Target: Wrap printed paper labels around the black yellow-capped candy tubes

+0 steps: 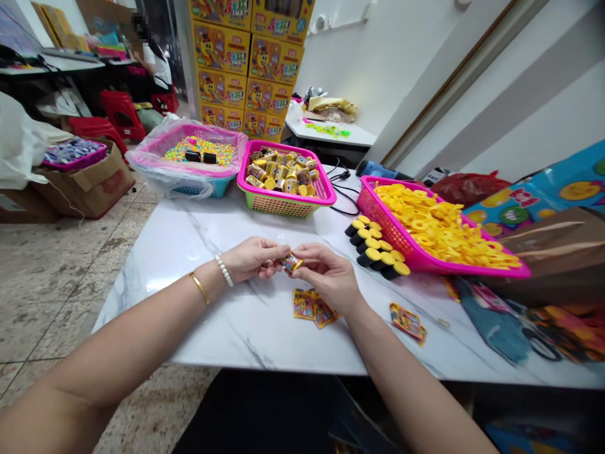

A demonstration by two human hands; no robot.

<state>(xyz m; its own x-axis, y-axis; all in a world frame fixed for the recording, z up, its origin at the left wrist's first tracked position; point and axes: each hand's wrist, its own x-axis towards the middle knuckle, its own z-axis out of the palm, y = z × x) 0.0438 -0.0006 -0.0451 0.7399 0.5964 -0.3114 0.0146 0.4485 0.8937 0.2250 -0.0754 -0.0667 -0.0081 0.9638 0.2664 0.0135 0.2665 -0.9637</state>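
Note:
Over the middle of the table, my left hand (258, 258) and my right hand (331, 274) meet at a small printed label (293, 263) with yellow edges. Fingers of both hands are closed on it; whether anything lies behind the label is hidden. Just below my right hand lie loose printed labels (305, 304), partly covered by that hand. A second small stack of labels (407, 323) rests to the right of my right forearm. Several black cups with yellow lids (378, 249) stand in rows beyond my right hand.
A pink basket (326, 192) of labelled yellow-lidded cups stands at the back, beside a plastic-lined basket (236, 142) of coloured beads. At right, another pink basket (392, 243) holds yellow ring-shaped pieces. Scissors (541, 343) lie near the right edge. A person (158, 66) sits far left.

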